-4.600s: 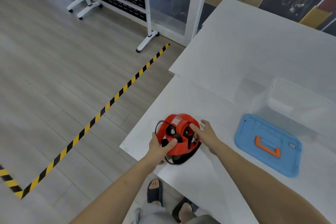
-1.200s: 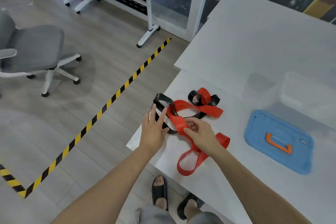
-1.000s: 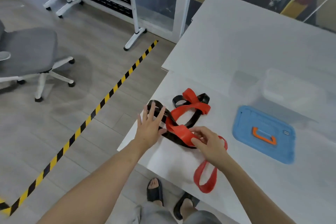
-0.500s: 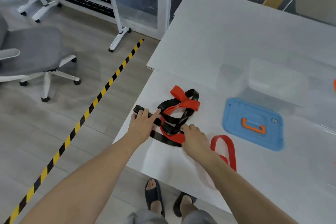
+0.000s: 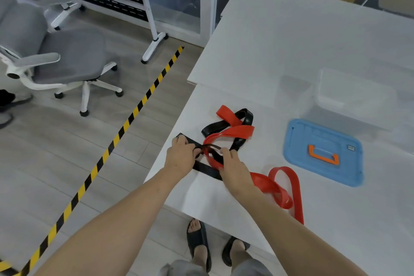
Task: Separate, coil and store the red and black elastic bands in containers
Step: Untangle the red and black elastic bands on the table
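The 2 flat, smooth rubber bands lie tangled near the front-left corner of the white bench. The red band loops through the glossy black band, and its long tail curls right and dips over the front edge. The left hand pinches a black strand. The right hand curls its fingers round a red loop just beside it. 0.5 s ago both hands lay flatter on the knot. To the right lies a blue lid with an orange handle, with a clear plastic box behind it.
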Demonstrator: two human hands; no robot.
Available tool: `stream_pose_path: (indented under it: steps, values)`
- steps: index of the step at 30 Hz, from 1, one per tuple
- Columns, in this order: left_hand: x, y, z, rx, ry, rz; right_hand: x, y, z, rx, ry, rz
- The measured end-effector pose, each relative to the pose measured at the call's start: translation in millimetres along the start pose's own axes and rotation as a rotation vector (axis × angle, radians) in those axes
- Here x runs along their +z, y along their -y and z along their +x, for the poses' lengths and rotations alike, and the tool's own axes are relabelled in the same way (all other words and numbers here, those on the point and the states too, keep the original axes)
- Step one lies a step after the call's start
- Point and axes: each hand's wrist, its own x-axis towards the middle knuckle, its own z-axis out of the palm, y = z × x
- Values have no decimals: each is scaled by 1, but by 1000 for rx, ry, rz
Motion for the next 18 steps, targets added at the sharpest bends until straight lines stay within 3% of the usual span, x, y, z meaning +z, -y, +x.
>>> stream_pose_path:
  steps: [4,9,18]
  values:
    - [-5,6,-4,-83,-14,-172,-22,-14,-8,47,50,143]
    - [-8,7,-8,-142,-66,-415,-58,-16,-33,-28,44,335]
    - [-41,-41,-22,-55,-145,-501,-115,2,-76,99,-88,695]
